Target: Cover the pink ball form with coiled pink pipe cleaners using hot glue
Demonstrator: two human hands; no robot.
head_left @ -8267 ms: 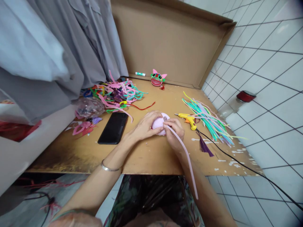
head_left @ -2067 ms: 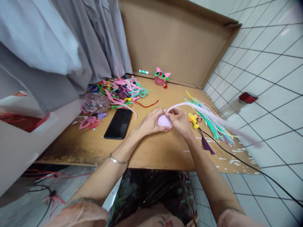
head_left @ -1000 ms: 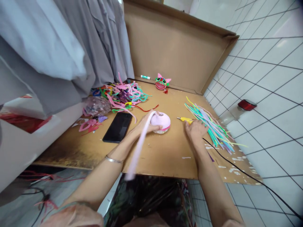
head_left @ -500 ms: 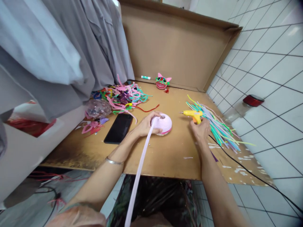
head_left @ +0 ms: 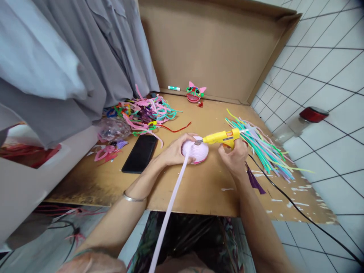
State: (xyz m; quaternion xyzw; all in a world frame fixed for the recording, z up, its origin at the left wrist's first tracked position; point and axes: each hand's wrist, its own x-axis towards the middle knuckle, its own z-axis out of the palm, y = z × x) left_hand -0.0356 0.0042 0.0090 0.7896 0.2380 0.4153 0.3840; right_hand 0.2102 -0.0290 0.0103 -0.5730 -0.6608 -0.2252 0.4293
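My left hand (head_left: pixel 178 149) grips a round ball wrapped in coils of pale lilac pipe cleaner (head_left: pixel 199 152), with a pink band low on its side. From the ball a long loose strip (head_left: pixel 173 201) of the same lilac runs down toward my body. In my right hand (head_left: pixel 235 155) is a yellow hot glue gun (head_left: pixel 220 137), its fingers closed round the handle. The gun's nozzle is at the small uncovered spot on top of the ball; whether it touches I cannot tell. A clear glue stick (head_left: pixel 248 129) sticks out of its back end.
A black phone (head_left: pixel 139 153) lies left of my left hand, before a tangled heap of pipe cleaners (head_left: pixel 152 112). At the right lie a pipe cleaner bundle (head_left: pixel 263 149), a purple tassel (head_left: pixel 255 180) and the black cord (head_left: pixel 287 199). A finished animal head (head_left: pixel 194 94) sits at the back.
My right hand has lifted the glue gun and brought it left, so its nozzle is now at the top of the ball. My left hand keeps its hold on the ball.
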